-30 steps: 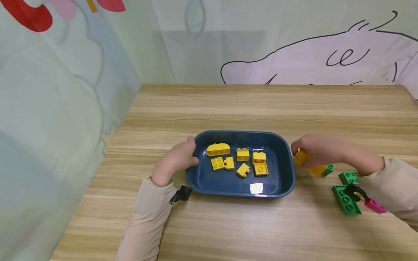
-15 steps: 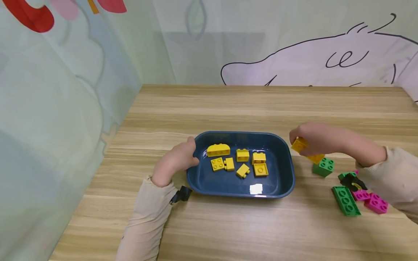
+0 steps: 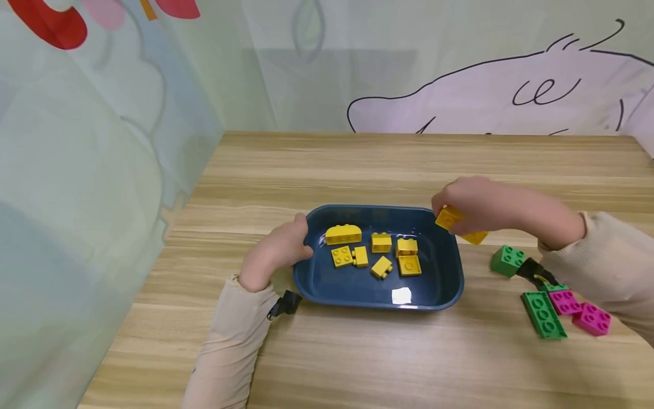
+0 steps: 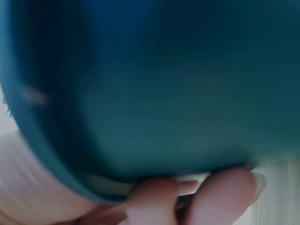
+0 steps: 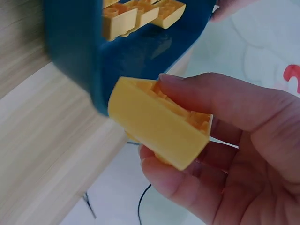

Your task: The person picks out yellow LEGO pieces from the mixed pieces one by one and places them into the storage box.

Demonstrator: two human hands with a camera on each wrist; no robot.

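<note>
My left hand grips the left rim of a dark blue tray; in the left wrist view its fingers lie against the tray's blurred wall. A long yellow building block is pinched between the thumb and fingers of my right hand, with its hollow side towards the thumb. That hand hovers at the tray's right rim, and one end of the block reaches over the rim. Several yellow building blocks lie spread inside the tray.
Right of the tray, on the wooden table, lie a green block, a long green plate and two pink blocks. Another green piece is partly hidden by the right wrist's black strap. Printed cloth walls stand behind and left.
My right hand has lifted the yellow block from beside the green block and carried it left and away from me to the tray's rim. The left hand and tray stay put.
</note>
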